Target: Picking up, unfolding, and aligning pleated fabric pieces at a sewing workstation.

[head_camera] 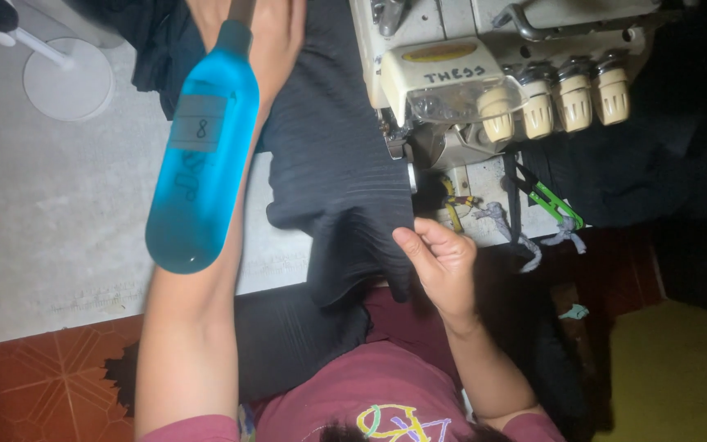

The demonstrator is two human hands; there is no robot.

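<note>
Right hand (443,258): fingers curled, thumb pinching the near edge of the black cloth (337,164), just below the sewing machine (484,74). Left hand (267,37): laid flat and open on the same cloth, left of the sewing machine, partly cut off by the top edge; grip on nothing visible. Black cloth: ribbed, spread from the sewing machine's needle area down over the table (51,229) edge toward the lap. Blue band (202,155): translucent, strapped along the left forearm, left of the sewing machine. 4 cream knobs (554,102): in a row on the sewing machine's front. Green clippers (554,203): below the knobs.
</note>
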